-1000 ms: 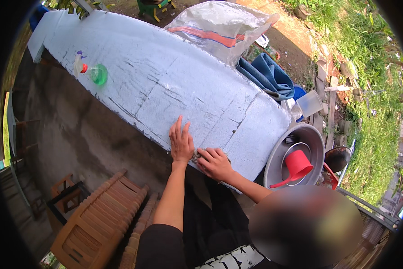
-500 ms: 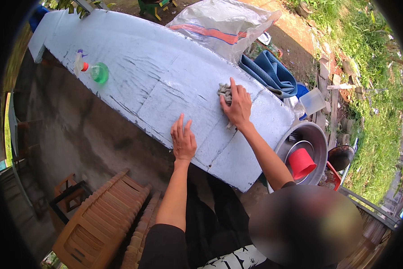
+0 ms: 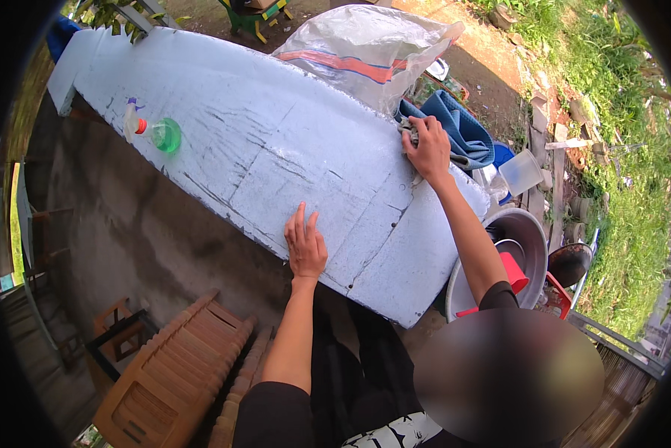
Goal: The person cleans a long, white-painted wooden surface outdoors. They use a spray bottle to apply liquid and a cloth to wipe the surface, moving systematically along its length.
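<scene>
My right hand (image 3: 430, 153) presses a crumpled grey rag (image 3: 410, 132) at the far edge of a long, pale blue-white table (image 3: 208, 86). Its fingers curl over the rag and hide part of it. My left hand (image 3: 305, 250) rests near the table's front edge, fingers stretched out, holding nothing. Toward the table's left end, a spray bottle (image 3: 166, 135) of green liquid lies on its side. The tabletop is worn, with dark creases, seams and a wet-looking sheen.
Past the far edge are a clear plastic sack (image 3: 373, 37) and a folded blue mat (image 3: 466, 134). At right stands a large metal basin (image 3: 533, 239) holding a red dipper (image 3: 513, 272), near a dark pan (image 3: 567, 263). Stacked brown chairs (image 3: 164, 373) stand at lower left.
My right hand has slid the rag away from me and to the right, from the middle of the tabletop to the far edge. My left hand stays nearly in place.
</scene>
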`<state>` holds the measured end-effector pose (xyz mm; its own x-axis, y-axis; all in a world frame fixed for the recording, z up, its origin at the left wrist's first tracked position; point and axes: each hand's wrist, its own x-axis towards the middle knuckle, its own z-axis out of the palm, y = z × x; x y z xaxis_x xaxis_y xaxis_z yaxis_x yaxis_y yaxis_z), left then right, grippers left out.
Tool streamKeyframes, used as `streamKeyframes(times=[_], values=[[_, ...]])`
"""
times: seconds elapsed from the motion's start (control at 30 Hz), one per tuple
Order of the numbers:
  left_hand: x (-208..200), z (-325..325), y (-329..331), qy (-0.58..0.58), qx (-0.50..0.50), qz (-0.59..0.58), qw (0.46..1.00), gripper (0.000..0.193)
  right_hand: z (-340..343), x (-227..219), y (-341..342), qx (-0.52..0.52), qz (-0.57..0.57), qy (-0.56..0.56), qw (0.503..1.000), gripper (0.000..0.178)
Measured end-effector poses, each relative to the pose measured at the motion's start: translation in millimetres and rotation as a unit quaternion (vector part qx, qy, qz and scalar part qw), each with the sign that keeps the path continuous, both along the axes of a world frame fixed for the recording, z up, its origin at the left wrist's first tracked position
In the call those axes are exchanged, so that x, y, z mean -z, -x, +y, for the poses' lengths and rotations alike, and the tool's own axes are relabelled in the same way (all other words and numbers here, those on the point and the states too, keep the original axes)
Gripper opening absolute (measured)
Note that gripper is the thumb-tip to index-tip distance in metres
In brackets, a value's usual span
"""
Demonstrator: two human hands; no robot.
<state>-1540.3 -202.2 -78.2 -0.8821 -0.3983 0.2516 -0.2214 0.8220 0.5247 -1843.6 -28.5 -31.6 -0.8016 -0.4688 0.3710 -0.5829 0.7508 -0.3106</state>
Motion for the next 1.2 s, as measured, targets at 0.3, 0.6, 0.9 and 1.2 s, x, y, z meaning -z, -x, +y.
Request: streamKeyframes(times=[0.3, 0.6, 0.9, 1.2], values=[[5, -3, -4, -0.004, -0.009, -0.012, 1.000, 0.042, -39, 3, -190, -0.126, -0.065, 0.020, 0.990, 0.046], [3, -3, -6, -0.014, -0.023, 0.006, 1.000, 0.040, -68, 3, -122, -0.188, -0.005, 0.033, 0.982, 0.042], [4, -4, 0, -0.024, -0.009, 0.039, 0.999, 0.040, -107, 13, -129, 0.030, -0.012, 0.020, 0.999, 0.039], [-4, -53, -23, -0.094, -0.040, 0.106, 0.989, 0.029, -49, -1, -232, -0.306, -0.093, -0.040, 0.946, 0.047]])
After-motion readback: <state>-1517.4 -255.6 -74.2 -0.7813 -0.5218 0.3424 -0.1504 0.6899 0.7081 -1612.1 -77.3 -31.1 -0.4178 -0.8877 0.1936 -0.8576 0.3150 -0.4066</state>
